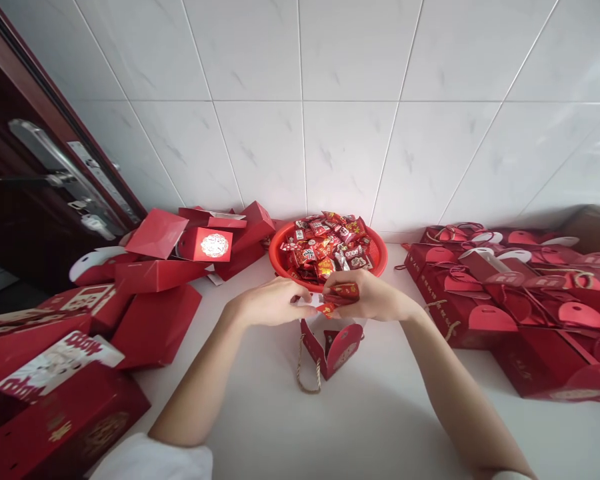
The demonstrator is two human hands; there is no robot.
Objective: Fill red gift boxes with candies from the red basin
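A small red gift box [347, 350] stands open on the white table, a twisted cord handle [300, 373] hanging from its left side. Just above its opening, my right hand [373, 297] is closed around red wrapped candy [344, 291]. My left hand [273, 303] is closed on the opposite side, its fingertips beside a small red-orange wrapper [326, 309]; whether they grip it is hidden. Directly behind both hands sits a red plastic basket [381, 257] heaped with wrapped candies [325, 247].
Several red boxes [155, 327] lie in a loose pile on the left, some unfolded or open. Rows of red handled boxes [470, 313] fill the right side. Behind the table rises a white tiled wall [350, 147]. A dark door with a metal handle [60, 177] stands at the far left.
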